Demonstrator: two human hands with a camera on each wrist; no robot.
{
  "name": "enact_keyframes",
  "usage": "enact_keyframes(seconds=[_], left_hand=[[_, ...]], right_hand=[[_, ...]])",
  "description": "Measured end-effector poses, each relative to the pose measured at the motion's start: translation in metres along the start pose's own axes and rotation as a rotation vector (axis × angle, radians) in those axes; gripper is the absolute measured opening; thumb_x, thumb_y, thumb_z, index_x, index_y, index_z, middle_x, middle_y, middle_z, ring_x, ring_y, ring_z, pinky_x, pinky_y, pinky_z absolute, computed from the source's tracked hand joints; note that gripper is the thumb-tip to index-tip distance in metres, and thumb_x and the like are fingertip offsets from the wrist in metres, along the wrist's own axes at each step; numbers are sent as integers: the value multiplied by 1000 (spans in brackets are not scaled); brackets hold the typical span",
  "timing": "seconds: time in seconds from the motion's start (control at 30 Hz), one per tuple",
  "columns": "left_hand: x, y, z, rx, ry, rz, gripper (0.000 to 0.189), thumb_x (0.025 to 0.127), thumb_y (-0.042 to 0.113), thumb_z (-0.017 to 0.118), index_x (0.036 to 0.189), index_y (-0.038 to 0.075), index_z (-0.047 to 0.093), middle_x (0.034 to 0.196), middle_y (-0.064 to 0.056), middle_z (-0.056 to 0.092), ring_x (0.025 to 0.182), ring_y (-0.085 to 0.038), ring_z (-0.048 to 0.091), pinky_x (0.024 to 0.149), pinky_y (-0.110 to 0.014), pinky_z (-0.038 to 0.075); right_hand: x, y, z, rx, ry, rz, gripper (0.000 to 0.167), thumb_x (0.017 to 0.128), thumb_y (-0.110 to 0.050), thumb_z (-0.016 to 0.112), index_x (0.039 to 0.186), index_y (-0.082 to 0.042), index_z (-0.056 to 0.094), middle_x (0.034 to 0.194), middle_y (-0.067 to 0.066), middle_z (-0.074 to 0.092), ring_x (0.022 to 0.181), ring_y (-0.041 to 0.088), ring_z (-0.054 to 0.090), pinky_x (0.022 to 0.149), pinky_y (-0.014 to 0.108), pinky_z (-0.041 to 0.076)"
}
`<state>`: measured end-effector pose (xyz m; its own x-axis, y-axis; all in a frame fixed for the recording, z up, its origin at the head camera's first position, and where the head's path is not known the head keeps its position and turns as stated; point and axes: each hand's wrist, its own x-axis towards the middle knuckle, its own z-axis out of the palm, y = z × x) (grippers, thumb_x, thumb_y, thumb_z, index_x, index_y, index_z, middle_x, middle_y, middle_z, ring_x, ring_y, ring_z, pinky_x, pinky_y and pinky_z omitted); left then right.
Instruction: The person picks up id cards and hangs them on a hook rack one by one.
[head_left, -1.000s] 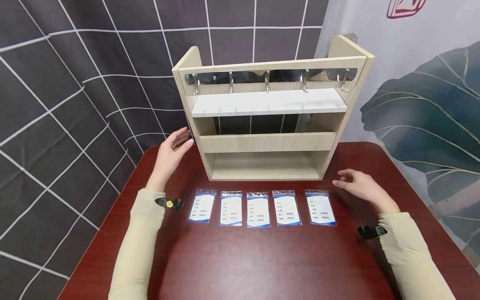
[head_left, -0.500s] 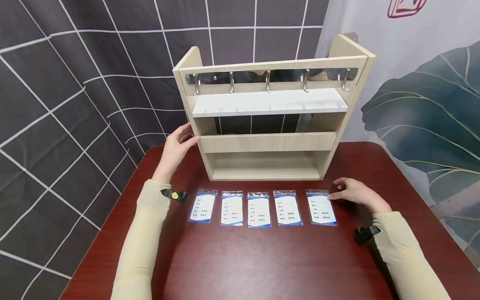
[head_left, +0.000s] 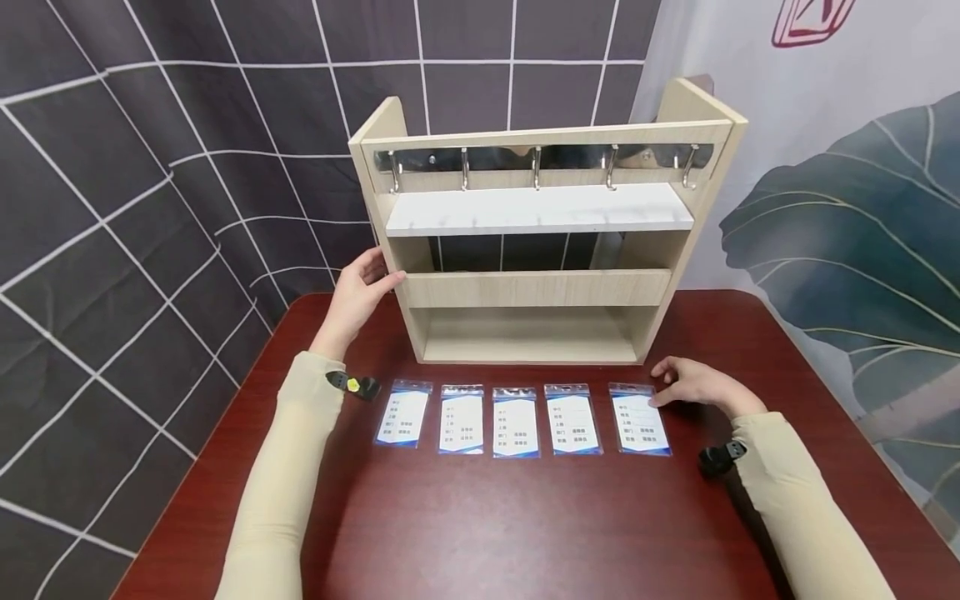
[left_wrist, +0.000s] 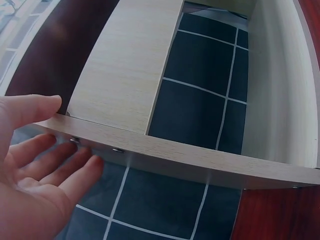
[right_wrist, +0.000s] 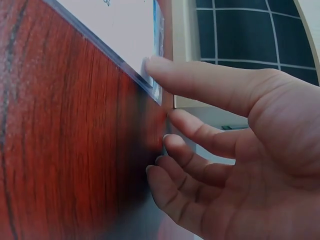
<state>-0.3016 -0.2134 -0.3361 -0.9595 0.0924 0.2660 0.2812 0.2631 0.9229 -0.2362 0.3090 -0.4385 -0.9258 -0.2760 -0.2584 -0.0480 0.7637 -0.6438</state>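
At the wooden shelf (head_left: 536, 291), my left hand (head_left: 356, 300) holds the left side panel (left_wrist: 150, 145). Its thumb lies over the panel's front edge, with the other fingers along the outer face. My right hand (head_left: 701, 385) is at the rightmost badge card (head_left: 640, 419), a white card in a clear sleeve with blue corners. The thumb touches that card's upper right corner, and the other fingers are off it, loosely bent near the table. More such badges lie in a row: one at far left (head_left: 403, 414), then a second (head_left: 461, 419), a middle one (head_left: 515, 423) and a fourth (head_left: 572, 419).
Along the shelf's top runs a metal strip with several hooks (head_left: 537, 167), above a white board (head_left: 540, 208). The shelf stands at the back of the dark red table (head_left: 480, 525). Behind it hang a dark grid cloth (head_left: 465, 92) and a leaf-patterned sheet (head_left: 862, 233).
My left hand has moved right onto the shelf's side panel. My right hand has moved left and slightly down, bringing its thumb to the rightmost badge card. The cards lie where they were.
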Motion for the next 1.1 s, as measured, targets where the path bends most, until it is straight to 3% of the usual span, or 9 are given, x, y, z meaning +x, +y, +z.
enact_keyframes(seconds=[0.27,0.53,1.1], left_hand=[[-1,-4,1,28,0,33,64,93,15,72,149,0,45,146,-19,52,133,-32,51,111,-47,42],[1,-9,0,47,-1,13,65,94,16,72,151,2,43,148,-17,50,137,-29,48,114,-46,39],[-1,-7,1,62,-2,34,63,94,18,72,149,0,45,145,-19,53,135,-30,49,113,-47,40]], right_hand=[[3,-1,-2,19,-61,29,35,80,-8,82,101,7,60,81,6,50,78,21,49,69,32,40],[10,-3,-3,-22,-76,-63,38,77,-5,83,105,6,60,83,7,50,79,22,48,69,31,40],[16,-9,-7,-54,-176,-33,29,77,-4,84,92,2,61,73,1,48,69,15,48,63,26,41]])
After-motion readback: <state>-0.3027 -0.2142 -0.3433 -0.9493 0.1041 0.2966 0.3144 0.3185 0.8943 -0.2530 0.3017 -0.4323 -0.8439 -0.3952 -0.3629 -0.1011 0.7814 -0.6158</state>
